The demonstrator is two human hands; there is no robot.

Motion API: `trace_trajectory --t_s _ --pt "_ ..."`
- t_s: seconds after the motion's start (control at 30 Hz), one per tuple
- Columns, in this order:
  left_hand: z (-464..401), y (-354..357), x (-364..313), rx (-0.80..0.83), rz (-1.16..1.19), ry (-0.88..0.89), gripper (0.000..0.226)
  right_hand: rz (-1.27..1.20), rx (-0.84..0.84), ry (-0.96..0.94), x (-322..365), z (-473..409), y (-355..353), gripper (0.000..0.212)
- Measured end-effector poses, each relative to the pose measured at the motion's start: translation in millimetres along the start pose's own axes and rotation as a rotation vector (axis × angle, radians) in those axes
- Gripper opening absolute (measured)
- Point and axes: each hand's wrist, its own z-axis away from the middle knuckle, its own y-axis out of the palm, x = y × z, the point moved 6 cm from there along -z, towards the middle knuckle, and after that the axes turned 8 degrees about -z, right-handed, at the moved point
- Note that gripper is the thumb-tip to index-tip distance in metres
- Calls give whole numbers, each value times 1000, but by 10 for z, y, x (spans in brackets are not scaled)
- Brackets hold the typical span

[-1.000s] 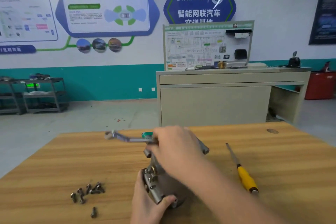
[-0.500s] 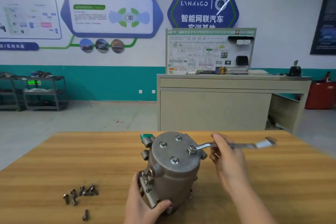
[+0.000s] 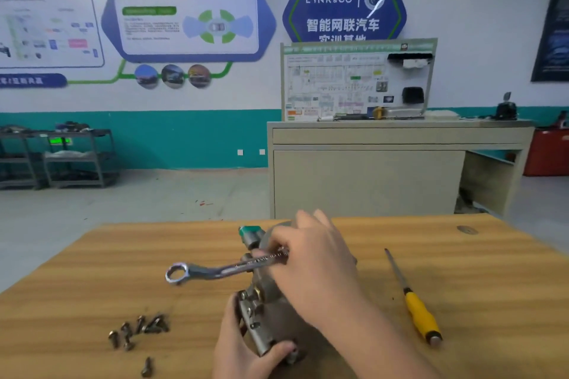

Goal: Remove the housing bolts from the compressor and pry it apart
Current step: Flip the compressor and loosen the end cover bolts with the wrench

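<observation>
A person's right hand (image 3: 311, 258) is gripping a ring wrench (image 3: 221, 269) over the compressor (image 3: 264, 311), which the left hand (image 3: 246, 354) is clutching upright on the table (image 3: 492, 301); keeping the hidden ring square should prevent slipping.

The right hand (image 3: 311, 261) hides the top of the compressor (image 3: 264, 311) and the far end of the wrench (image 3: 221, 268), the left hand (image 3: 246, 354) is cut at 6 o'clock, and the wall posters (image 3: 184, 21) are blurred.
</observation>
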Motion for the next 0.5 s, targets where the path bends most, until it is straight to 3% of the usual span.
trace_trajectory --t_s 0.13,0.2,0.33,0.43,0.5 --pt "3 50 16 59 32 57 105 -233 -272 -38 -167 607 -177 24" --pt "-5 26 29 48 76 49 116 -454 -411 21 -372 875 -239 14" --pt "-22 -8 -69 22 138 48 124 -781 -611 276 -925 1041 -302 18" --pt "-45 26 -111 35 151 68 129 -1186 -558 601 -1347 863 -108 21" --pt "-41 39 -136 47 149 59 144 -1286 -442 805 -1572 670 1 24"
